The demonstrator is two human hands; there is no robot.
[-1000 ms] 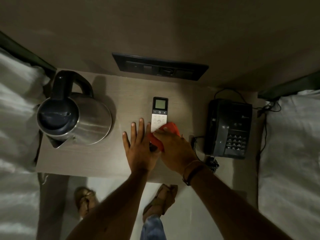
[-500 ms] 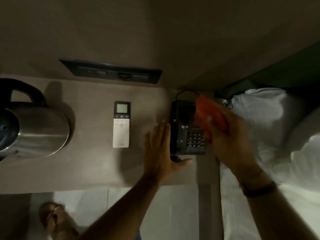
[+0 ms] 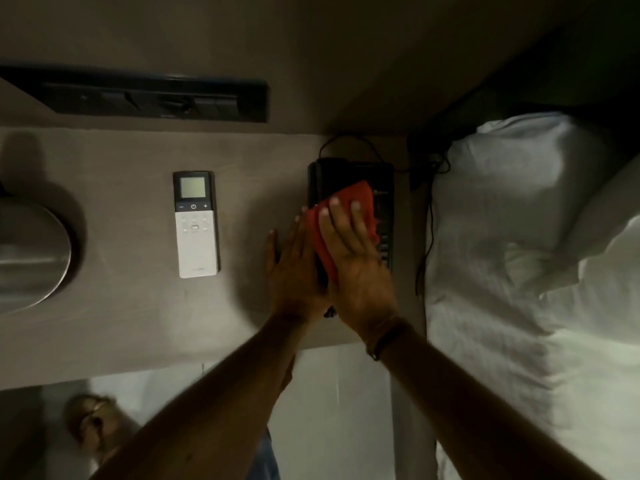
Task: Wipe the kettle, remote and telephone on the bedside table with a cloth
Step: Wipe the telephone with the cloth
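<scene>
A black telephone sits at the right end of the bedside table. My right hand lies flat on a red cloth and presses it onto the telephone's top. My left hand rests flat against the telephone's left side with fingers straight. A white and black remote lies face up in the middle of the table, apart from both hands. The steel kettle is partly cut off at the left edge.
A dark switch panel is set in the wall behind the table. A bed with a white pillow adjoins the table on the right, with the phone cord hanging between. My sandalled foot stands on the floor below.
My right hand has brought the red cloth from the remote to the air over the telephone and then down onto it. My left hand shifted to the telephone's left side. The view swung right.
</scene>
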